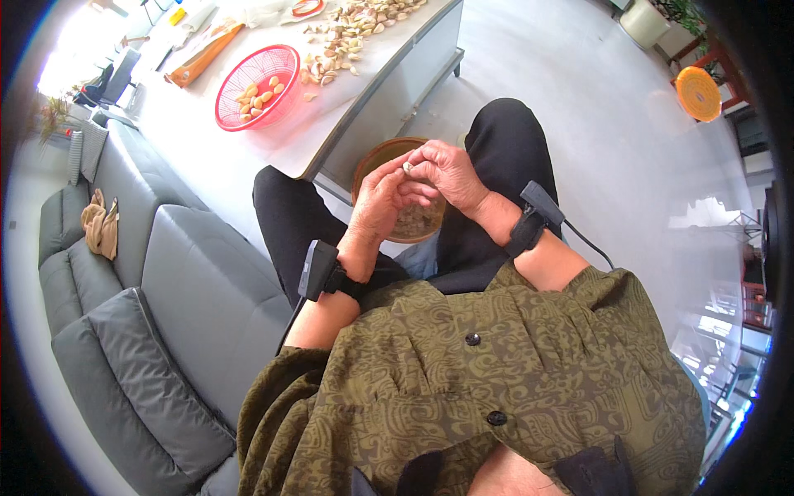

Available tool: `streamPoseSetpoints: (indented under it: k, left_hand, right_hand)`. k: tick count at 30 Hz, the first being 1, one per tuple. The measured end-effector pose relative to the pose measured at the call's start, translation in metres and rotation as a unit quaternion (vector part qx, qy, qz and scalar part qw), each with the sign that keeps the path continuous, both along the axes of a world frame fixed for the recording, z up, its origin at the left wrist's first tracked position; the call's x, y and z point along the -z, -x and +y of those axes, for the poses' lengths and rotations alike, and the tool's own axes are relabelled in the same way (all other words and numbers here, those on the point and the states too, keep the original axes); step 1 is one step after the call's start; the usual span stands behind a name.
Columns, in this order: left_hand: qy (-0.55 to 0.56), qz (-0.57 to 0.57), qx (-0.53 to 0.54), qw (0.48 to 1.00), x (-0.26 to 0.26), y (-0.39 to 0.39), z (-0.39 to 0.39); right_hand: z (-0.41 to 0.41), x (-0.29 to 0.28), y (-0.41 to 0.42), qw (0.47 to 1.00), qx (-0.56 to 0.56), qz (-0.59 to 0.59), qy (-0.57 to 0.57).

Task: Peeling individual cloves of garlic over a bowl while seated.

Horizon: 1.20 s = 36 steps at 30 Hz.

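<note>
Between the fingertips of both hands is a small pale garlic clove (407,167). My left hand (386,197) touches it from the left, and my right hand (443,170) pinches it from the right. Below the hands, between my knees, stands a round brown bin (379,152) with pale scraps in its bottom. Up and to the left, a red plastic mesh basket (286,69) holds several peeled garlic cloves (251,99) on the table. Many unpeeled garlic cloves (347,40) lie spread beside the basket, towards the table's far side.
The table (322,124) has its near corner just above my left knee. An orange package (205,56) lies on it beyond the basket. A grey sofa (205,266) is at my left, with a tan cloth (100,226) on it. An orange round stool (699,94) stands far right.
</note>
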<state>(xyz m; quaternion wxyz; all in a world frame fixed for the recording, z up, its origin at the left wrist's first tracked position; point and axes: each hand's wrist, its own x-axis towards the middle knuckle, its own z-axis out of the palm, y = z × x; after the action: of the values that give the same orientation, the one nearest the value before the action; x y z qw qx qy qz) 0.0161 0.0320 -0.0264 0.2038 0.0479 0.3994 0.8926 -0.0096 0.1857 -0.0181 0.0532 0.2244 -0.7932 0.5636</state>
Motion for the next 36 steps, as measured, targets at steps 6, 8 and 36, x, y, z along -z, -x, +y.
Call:
streamPoseSetpoints:
  k: [6, 8, 36]
  left_hand:
    - [0.025, -0.015, -0.012, 0.999, 0.007, 0.003, 0.000]
    - [-0.011, -0.027, -0.027, 0.999, 0.006, 0.001, 0.002]
    - [0.192, -0.045, -0.043, 0.979, 0.001, 0.003, 0.004]
  right_hand:
    - [-0.001, -0.003, -0.002, 0.995, -0.006, -0.085, 0.060]
    - [0.001, 0.002, -0.001, 0.992, 0.002, -0.100, 0.078]
    - [0.004, -0.007, -0.003, 0.992, -0.001, -0.119, 0.047]
